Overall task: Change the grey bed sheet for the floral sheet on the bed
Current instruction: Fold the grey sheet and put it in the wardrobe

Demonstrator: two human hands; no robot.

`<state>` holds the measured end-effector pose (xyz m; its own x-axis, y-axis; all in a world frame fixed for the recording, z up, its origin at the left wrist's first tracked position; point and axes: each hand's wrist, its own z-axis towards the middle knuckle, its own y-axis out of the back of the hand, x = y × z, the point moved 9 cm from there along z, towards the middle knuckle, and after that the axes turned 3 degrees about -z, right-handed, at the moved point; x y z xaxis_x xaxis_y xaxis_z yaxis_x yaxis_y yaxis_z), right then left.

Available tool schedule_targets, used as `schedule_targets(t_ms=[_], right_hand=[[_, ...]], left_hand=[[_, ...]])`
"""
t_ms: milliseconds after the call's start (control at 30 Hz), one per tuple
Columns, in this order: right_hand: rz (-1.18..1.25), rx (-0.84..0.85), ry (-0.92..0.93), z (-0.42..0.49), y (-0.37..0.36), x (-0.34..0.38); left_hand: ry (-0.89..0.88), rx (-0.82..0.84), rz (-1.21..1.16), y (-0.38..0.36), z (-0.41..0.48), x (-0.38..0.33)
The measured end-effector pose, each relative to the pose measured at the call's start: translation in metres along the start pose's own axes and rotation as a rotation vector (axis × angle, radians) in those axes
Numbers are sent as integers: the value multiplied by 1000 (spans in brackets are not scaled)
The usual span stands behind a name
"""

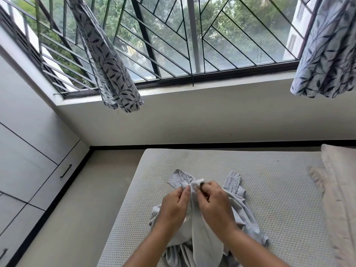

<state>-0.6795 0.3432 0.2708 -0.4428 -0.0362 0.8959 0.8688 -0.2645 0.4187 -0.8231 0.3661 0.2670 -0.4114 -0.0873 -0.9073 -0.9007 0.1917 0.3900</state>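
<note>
Pinching of grey sheet (pixel 238 207) hem by left hand (pixel 174 206) and right hand (pixel 213 203).
Head view: hem is held between curled fingers of both hands; rest is bunched beneath and beyond them on the mattress (pixel 269 170). Hem could be dropped if grip is slackened; loose folds below the wrists could be snagged. No floral sheet is identified.

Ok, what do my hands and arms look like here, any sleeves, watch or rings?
Both arms are bare: no sleeve shows on the left forearm or right forearm up to the frame's bottom edge. No watch, bracelet or glove on either wrist. The left hand and right hand show no rings on the visible fingers; nails look short.
</note>
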Motion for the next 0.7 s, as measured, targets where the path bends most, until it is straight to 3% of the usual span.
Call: schedule_targets(t_ms=[133, 267, 467, 633, 700], right_hand=[[-174, 86, 152, -4, -11, 18], [-316, -2, 155, -1, -1, 25], [-348, 132, 129, -5, -8, 32], [-344, 248, 134, -2, -14, 33], [-321, 328, 137, -1, -19, 32]], left_hand=[[-45, -91, 32, 9, 2, -17], [-97, -185, 155, 21, 3, -25], [-156, -30, 220, 3, 6, -34], [-30, 177, -101, -19, 1, -28], [2, 167, -222, -21, 1, -26]])
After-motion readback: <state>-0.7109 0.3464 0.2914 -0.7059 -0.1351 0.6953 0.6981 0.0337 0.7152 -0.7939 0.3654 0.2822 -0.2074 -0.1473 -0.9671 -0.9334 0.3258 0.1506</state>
